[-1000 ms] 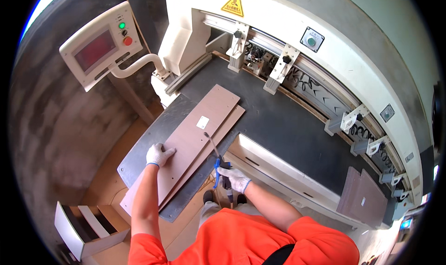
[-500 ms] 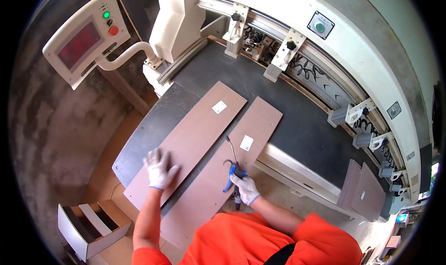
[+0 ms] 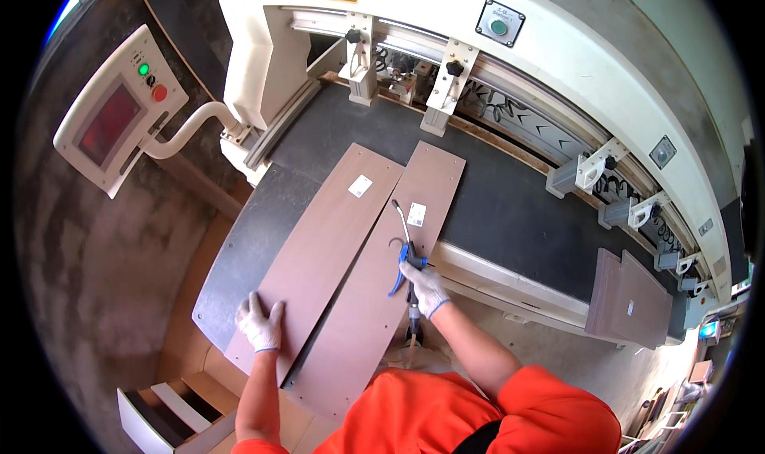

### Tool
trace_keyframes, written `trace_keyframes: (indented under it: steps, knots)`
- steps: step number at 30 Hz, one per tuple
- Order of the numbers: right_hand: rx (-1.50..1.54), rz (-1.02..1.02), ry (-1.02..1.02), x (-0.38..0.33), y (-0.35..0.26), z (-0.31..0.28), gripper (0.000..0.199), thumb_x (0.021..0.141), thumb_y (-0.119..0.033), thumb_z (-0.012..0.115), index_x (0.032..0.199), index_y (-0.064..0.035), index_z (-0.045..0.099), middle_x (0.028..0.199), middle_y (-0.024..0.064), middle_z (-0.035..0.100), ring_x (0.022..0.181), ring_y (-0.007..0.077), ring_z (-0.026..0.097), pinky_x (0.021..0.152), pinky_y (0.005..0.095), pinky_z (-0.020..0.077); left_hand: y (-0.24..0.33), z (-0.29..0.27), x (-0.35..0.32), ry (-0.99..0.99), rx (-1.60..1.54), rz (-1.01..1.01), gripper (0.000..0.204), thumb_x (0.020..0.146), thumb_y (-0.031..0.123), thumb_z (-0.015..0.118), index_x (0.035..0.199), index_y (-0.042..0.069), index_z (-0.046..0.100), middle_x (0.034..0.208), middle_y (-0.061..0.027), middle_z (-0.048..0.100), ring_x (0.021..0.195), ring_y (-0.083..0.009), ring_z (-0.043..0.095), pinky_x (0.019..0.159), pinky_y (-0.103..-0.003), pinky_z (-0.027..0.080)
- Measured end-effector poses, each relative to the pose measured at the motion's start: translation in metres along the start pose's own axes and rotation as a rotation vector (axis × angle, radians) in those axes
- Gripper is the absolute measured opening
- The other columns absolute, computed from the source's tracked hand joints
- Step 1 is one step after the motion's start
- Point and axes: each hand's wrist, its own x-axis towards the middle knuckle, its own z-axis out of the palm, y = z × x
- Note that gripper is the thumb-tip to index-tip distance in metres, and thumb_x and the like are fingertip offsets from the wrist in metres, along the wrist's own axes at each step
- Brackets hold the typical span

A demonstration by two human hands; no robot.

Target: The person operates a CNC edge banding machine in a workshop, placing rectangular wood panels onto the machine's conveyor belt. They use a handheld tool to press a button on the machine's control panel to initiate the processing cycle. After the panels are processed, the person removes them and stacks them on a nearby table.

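Note:
Two long brown panels lie side by side on the dark worktop, each with a white label. The left panel [image 3: 319, 235] and the right panel [image 3: 370, 295] meet near their far ends, with a narrow dark wedge between them nearer me. My left hand [image 3: 260, 323], in a white glove, rests on the left panel close to its outer edge, thumb and fingers spread. Gloved too, my right hand [image 3: 426, 288] grips a blue and black air blow gun [image 3: 408, 256] above the right panel. Its thin metal nozzle points away from me, toward that panel's label.
A large white machine [image 3: 558, 40] with clamps spans the back of the dark worktop [image 3: 510, 223]. Its control panel [image 3: 119, 107] stands on an arm at left. More brown panels [image 3: 629, 299] are stacked at right. A drawer-like box [image 3: 163, 418] sits lower left.
The gap between the two panels has narrowed, and their far ends now meet. My left hand has shifted toward the left panel's outer edge. My right hand keeps the blow gun. The view has turned.

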Motion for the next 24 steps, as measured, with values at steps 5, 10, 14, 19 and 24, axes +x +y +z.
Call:
trace_keyframes:
  steps: [5,10,14,19,24]
  knots:
    - [0.047,-0.058,0.128,0.037,-0.034,0.022,0.041,0.084,-0.044,0.085,0.103,-0.0092,0.073,0.094,-0.0009,0.063,0.084,0.0093,0.055,0.069,0.0305,0.0449,0.053,0.032,0.037,-0.028,-0.064,0.086,0.073,0.081,0.046,0.081,0.136,0.003,0.061,0.129,-0.0214,0.061,0.123,-0.0412,0.053,0.109,-0.053,0.038]
    - [-0.101,-0.084,0.057,0.065,-0.047,-0.008,0.041,0.085,-0.046,0.084,0.097,-0.0088,0.073,0.082,-0.0030,0.059,0.069,0.0095,0.048,0.061,0.0294,0.0402,-0.001,0.003,0.040,-0.184,-0.165,0.415,0.070,0.081,0.041,0.081,0.134,0.001,0.060,0.134,-0.0255,0.058,0.124,-0.0456,0.053,0.108,-0.053,0.041]
    - [-0.060,-0.093,0.042,0.040,-0.051,-0.021,0.040,0.082,-0.043,0.087,0.093,-0.0073,0.073,0.085,-0.0038,0.062,0.074,0.0085,0.052,0.063,0.0288,0.0403,-0.098,-0.043,-0.029,-0.331,-0.018,0.601,0.125,0.056,0.082,0.079,0.144,-0.002,0.050,0.149,-0.0359,0.041,0.135,-0.0591,0.039,0.114,-0.070,0.029]
    - [-0.196,-0.032,0.154,0.048,-0.030,-0.003,0.044,0.080,-0.047,0.088,0.088,-0.0066,0.072,0.077,-0.0034,0.057,0.061,0.0095,0.047,0.054,0.0313,0.0383,-0.144,-0.033,-0.053,-0.385,0.022,0.736,0.132,0.053,0.096,0.066,0.147,0.003,0.050,0.161,-0.0356,0.025,0.144,-0.0635,0.026,0.115,-0.075,0.021]
    - [-0.114,-0.041,0.139,0.074,-0.042,0.019,0.041,0.085,-0.047,0.084,0.097,-0.0102,0.073,0.087,-0.0033,0.060,0.080,0.0104,0.051,0.070,0.0342,0.0436,-0.116,-0.016,-0.013,-0.372,-0.021,0.711,0.119,0.059,0.089,0.069,0.147,0.009,0.052,0.158,-0.0367,0.031,0.142,-0.0633,0.029,0.115,-0.073,0.023]
